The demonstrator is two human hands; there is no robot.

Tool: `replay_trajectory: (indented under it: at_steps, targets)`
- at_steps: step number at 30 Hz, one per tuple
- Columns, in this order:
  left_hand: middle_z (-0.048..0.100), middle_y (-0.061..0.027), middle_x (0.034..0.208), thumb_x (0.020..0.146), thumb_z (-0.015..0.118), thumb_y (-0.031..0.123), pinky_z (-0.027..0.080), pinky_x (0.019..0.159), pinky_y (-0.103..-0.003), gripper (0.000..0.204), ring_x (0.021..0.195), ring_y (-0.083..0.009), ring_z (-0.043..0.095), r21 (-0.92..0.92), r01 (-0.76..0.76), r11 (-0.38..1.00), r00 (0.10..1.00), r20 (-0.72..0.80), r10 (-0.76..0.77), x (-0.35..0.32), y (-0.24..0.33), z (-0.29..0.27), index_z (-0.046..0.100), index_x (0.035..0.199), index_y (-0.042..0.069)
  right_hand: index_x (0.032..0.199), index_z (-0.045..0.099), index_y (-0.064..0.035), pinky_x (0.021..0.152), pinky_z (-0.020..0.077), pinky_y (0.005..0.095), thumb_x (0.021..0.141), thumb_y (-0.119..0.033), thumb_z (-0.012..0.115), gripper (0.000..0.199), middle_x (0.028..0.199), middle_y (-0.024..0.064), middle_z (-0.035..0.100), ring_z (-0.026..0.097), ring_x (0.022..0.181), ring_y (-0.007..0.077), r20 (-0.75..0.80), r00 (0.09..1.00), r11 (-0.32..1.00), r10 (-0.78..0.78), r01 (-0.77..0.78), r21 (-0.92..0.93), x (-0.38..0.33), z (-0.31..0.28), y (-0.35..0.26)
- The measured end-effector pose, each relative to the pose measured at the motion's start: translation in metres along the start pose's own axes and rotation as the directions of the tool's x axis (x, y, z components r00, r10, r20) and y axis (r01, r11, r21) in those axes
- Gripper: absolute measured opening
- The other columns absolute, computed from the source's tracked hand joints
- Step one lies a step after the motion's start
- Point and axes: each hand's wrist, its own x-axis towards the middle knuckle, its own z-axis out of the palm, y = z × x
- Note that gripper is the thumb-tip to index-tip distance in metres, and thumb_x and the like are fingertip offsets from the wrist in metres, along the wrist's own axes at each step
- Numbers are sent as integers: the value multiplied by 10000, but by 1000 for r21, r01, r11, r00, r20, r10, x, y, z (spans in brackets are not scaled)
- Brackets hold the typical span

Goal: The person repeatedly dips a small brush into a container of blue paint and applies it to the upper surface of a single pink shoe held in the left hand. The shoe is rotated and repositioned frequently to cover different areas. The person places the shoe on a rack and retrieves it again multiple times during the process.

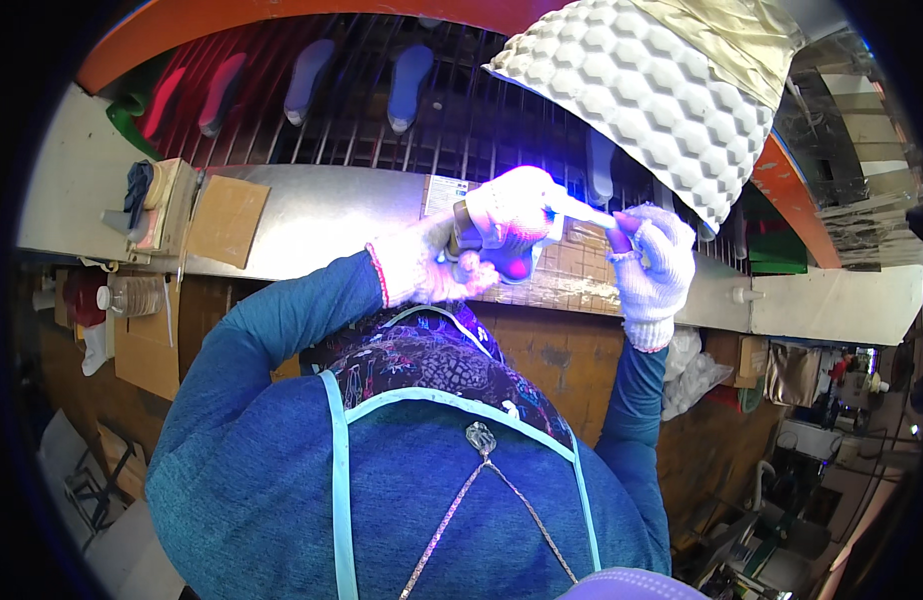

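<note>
Both of my hands wear white knit gloves and are raised at the edge of a metal ledge. My left hand (512, 205), washed out by violet light, is closed around a pale narrow piece (582, 209); a dark band shows near its wrist. The fingers of my right hand (654, 262) are closed at the other end of that piece. Glare and the gloves hide its exact kind. Beyond my hands, several shoe soles lie apart on a rack of thin metal bars (362, 120), including a blue sole (411, 88) and a red sole (222, 92).
A white hexagon-patterned padded cover (652, 95) hangs over the rack at upper right. Brown cardboard (230, 220) lies left on the metal ledge (312, 215), beside a small stack with dark cloth (139, 192). A clear plastic jug (137, 296) stands lower left. Plastic bags (690, 375) sit below right.
</note>
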Motion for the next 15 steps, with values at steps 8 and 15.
replay_trajectory:
  at_steps: [8, 15]
  targets:
    - [609, -131, 886, 1024, 487, 427, 550, 558, -259, 454, 587, -140, 579, -129, 8, 992, 996, 85, 3, -21, -53, -12, 542, 1073, -21, 875, 731, -56, 782, 451, 340, 671, -15, 781, 214, 910, 64, 687, 602, 857, 234, 157, 987, 989, -21, -3, 150, 23, 1, 4]
    - [574, -158, 851, 1031, 476, 372, 563, 514, -246, 410, 557, -151, 568, -243, 125, 962, 969, 240, -65, -6, -61, -33, 505, 1096, -32, 796, 680, -89, 765, 390, 367, 660, -69, 774, 167, 927, 43, 674, 604, 825, 240, 236, 959, 986, -159, 142, 84, 37, -3, -3]
